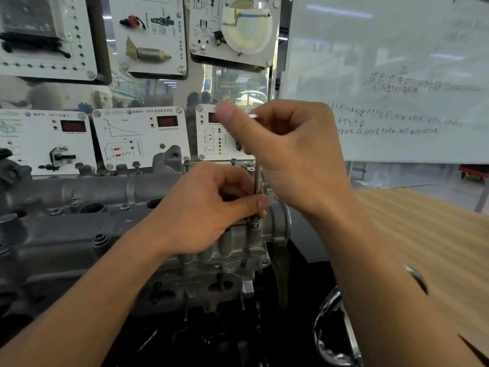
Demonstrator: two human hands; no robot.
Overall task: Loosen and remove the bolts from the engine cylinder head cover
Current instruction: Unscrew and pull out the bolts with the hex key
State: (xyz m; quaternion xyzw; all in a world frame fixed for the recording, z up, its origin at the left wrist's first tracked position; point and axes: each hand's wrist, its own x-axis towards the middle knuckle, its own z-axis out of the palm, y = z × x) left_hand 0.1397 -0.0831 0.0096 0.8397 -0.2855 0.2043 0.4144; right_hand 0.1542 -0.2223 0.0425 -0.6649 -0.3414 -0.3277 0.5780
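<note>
The right hand (285,154) grips the top of a thin tool (257,178); the left hand (211,207) pinches its low end, on a bolt (254,223) at the cover's (53,234) right end. More bolts (136,164) (along the back edge) still sit in, so much seems left.

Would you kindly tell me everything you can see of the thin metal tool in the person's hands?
The tool is a slim grey metal shaft, standing almost upright at the right end of the engine. The right hand grips its top, where a bright stub shows; the left hand pinches its lower end above a bolt.
</note>
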